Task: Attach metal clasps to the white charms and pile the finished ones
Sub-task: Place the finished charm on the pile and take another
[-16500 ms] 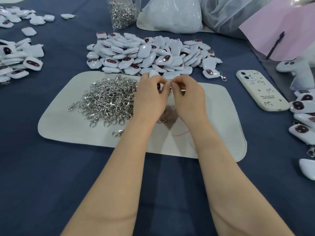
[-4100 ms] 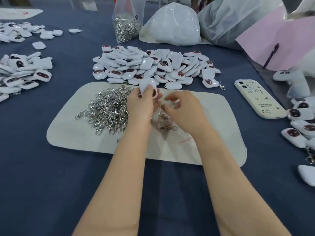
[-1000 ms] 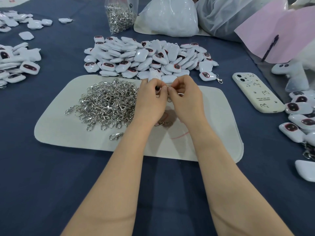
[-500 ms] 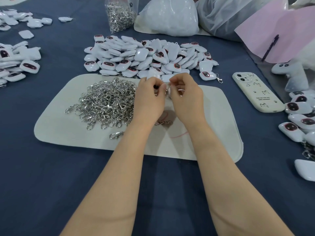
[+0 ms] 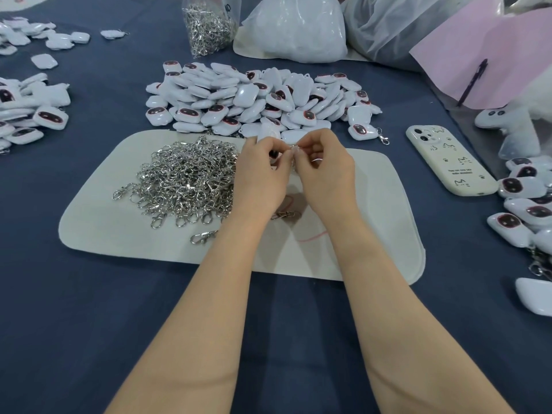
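Over the near middle of the dark blue surface (image 5: 74, 309), both forearms reach onto a pale mat (image 5: 373, 249). Left hand (image 5: 258, 174) pinches a white charm (image 5: 268, 131) in a narrow grip; right hand (image 5: 327, 171) meets it fingertip to fingertip, closed on something small that is too hidden to make out. Just left of the hands lies a heap of metal clasps (image 5: 185, 177) on the mat. Beyond the mat sits a pile of white charms (image 5: 251, 97); farther back stands a bag of clasps (image 5: 209, 23).
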{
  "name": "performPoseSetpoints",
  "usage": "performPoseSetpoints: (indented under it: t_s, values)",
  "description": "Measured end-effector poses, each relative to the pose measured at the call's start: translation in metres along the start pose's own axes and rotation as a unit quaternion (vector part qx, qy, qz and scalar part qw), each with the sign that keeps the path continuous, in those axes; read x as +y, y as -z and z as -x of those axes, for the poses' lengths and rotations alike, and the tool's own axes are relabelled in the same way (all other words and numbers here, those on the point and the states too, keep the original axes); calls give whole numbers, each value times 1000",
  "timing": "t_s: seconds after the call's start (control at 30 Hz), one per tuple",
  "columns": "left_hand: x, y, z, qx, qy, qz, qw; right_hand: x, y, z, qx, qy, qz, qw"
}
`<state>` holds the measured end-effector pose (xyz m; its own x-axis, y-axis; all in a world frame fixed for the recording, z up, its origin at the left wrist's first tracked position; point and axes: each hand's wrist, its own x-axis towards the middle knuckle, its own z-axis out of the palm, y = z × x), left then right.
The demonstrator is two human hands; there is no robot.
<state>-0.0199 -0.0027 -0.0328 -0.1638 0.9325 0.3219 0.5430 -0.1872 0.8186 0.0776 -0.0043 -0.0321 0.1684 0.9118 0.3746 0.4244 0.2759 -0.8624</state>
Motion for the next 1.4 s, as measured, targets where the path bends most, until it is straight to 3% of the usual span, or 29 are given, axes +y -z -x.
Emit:
performPoseSetpoints:
  t_s: [1.0, 1.3, 1.4]
  values:
    - [5, 2, 2, -4, 4, -60, 998, 4, -2, 2, -30, 19, 25, 999]
    - [3, 5, 3, -7, -44, -119, 992, 5, 1, 1, -47, 57, 81, 994]
    - [2, 4, 2, 10, -40, -61, 997, 2, 0, 0, -29, 27, 35, 999]
